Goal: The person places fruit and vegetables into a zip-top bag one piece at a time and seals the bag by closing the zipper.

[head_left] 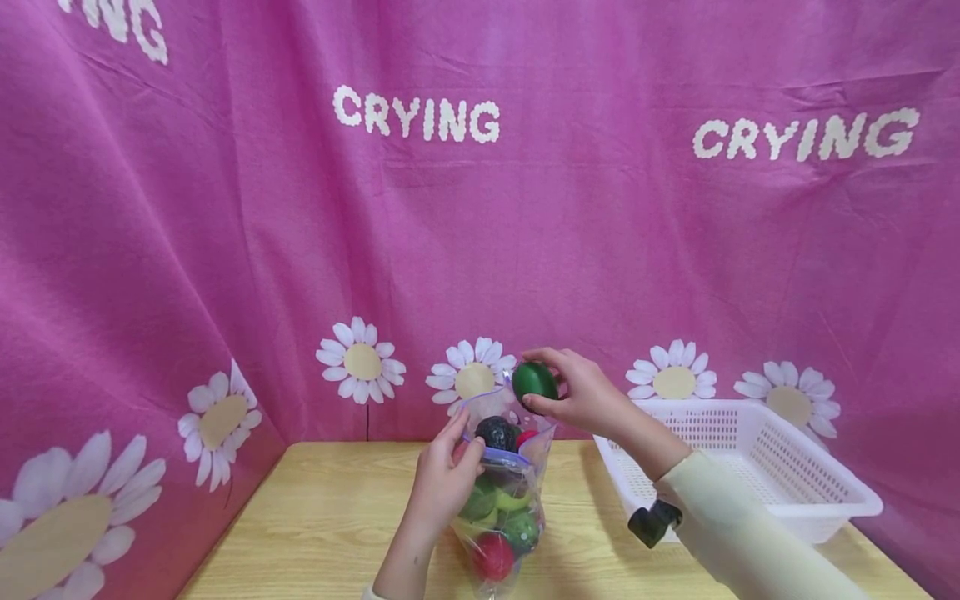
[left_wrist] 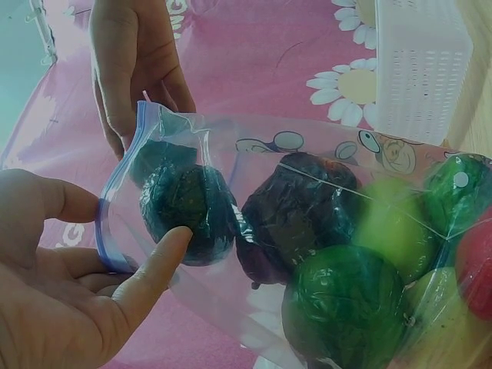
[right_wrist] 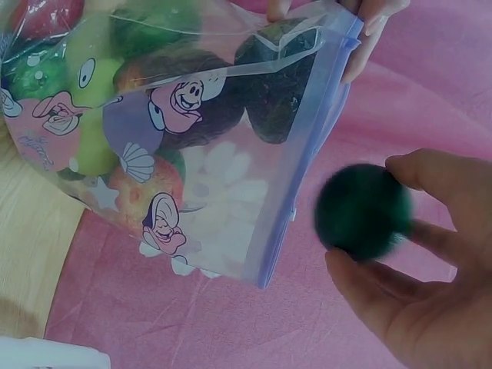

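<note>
My right hand (head_left: 588, 396) holds a smooth, dark green, egg-shaped fruit (head_left: 536, 383) between thumb and fingers, just above the mouth of a clear zip bag (right_wrist: 231, 165). In the right wrist view the fruit (right_wrist: 363, 213) is apart from the bag's purple zip edge. My left hand (head_left: 446, 475) pinches that zip edge at the bag's left side, thumb over the front. Through the plastic show a dark, bumpy avocado (head_left: 495, 432) near the top, a large green fruit (left_wrist: 346, 307), yellow-green pieces and a red fruit (head_left: 493, 557) at the bottom. The bag stands upright, its mouth spread.
A white perforated plastic basket (head_left: 817, 506) stands on the right of the wooden table (head_left: 337, 508), partly behind my right forearm. A black wrist strap piece (head_left: 654, 523) hangs by the sleeve. Behind the table hangs a pink curtain (head_left: 570, 233) with daisies.
</note>
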Demonstrator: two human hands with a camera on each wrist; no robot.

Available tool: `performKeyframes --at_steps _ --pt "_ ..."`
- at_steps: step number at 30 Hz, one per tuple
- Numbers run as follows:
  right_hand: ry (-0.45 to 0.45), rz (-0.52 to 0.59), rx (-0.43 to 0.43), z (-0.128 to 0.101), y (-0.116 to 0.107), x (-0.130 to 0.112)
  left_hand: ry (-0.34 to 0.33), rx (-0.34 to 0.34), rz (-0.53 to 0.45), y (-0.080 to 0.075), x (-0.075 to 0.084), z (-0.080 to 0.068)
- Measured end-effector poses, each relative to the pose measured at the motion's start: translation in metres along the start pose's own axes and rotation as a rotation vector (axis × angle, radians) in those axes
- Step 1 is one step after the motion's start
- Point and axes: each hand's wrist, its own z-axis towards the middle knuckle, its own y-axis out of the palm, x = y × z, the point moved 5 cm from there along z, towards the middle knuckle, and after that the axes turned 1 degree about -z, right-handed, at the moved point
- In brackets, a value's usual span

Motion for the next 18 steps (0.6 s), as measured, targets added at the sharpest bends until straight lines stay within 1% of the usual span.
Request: performKeyframes --at_steps 4,7,12,15,18 --pt "0.014 0.017 -0.007 -0.002 0.000 0.000 -0.006 0.000 -0.008 0.000 -0.001 0.000" --pt "0.014 0.024 -0.009 -0.003 0.000 0.000 -0.007 -0.005 -0.031 0.000 -0.002 0.001" --pt "-0.013 -0.012 0.001 -0.008 0.000 -0.007 -0.017 -0.006 -0.056 0.000 -0.002 0.002" --pt "-0.006 -0.009 0.019 -0.021 0.002 -0.014 -0.007 0.002 -0.062 -0.001 -0.002 0.001" --pt "0.052 0.040 0.022 -0.043 0.011 -0.018 0.005 0.000 -0.069 0.001 -0.002 0.001"
